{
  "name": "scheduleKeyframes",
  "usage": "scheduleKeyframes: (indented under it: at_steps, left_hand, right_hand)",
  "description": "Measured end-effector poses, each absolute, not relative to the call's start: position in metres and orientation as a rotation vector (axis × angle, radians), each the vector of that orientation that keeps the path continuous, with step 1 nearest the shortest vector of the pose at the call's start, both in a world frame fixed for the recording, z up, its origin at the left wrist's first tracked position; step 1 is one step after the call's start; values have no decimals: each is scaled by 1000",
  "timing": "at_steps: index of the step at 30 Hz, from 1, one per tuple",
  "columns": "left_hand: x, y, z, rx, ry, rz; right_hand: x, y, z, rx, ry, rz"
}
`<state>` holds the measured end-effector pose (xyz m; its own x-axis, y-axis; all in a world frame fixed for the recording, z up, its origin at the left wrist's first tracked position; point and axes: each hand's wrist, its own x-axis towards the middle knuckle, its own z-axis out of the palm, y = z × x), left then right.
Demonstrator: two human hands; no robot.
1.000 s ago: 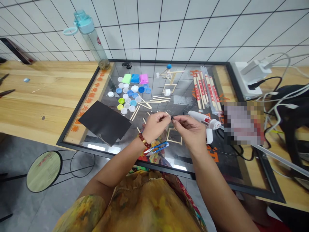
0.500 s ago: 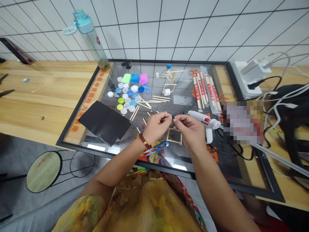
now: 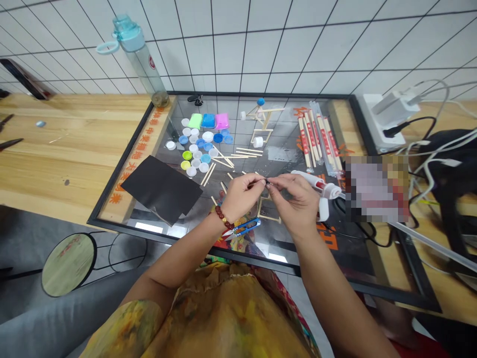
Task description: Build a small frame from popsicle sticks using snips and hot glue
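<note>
Fingertips together over the glass sheet, my left hand (image 3: 242,196) and my right hand (image 3: 296,201) pinch a small dark piece (image 3: 267,182) between them. Its kind is too small to make out. Below my right hand lies a square frame of wooden sticks (image 3: 269,219), partly covered by the hand. Blue-handled thread snips (image 3: 247,227) rest by my left wrist. A white glue gun (image 3: 309,178) lies just beyond my right hand. To the left are sheets of black paper (image 3: 160,189).
Several bottle caps (image 3: 200,144), loose sticks (image 3: 249,152) and coloured clay packs (image 3: 208,121) lie at the back left. A stick structure (image 3: 263,124) stands behind. Wrapped chopsticks (image 3: 320,139), a power strip (image 3: 380,124) and cables are right; a water bottle (image 3: 139,59) stands back left.
My right hand has turned slightly and its fingers have shifted around the small dark piece. My left hand stays almost where it was.
</note>
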<state>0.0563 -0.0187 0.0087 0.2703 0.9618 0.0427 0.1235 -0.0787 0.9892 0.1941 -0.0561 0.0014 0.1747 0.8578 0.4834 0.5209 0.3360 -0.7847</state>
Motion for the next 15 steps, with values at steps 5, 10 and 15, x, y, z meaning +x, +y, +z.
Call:
scheduleKeyframes:
  at_steps: [5,10,15]
  left_hand:
    - [56,-19,9,1508,1096,976]
    - [56,-22,12,1616,1128,989]
    - [56,-23,15,1734,1135,1008]
  right_hand:
    - [192,-57,4,-1344,-1518,339]
    - [193,-56,6,-1348,-1507,332]
    - [193,-55,5,-1367,-1549,316]
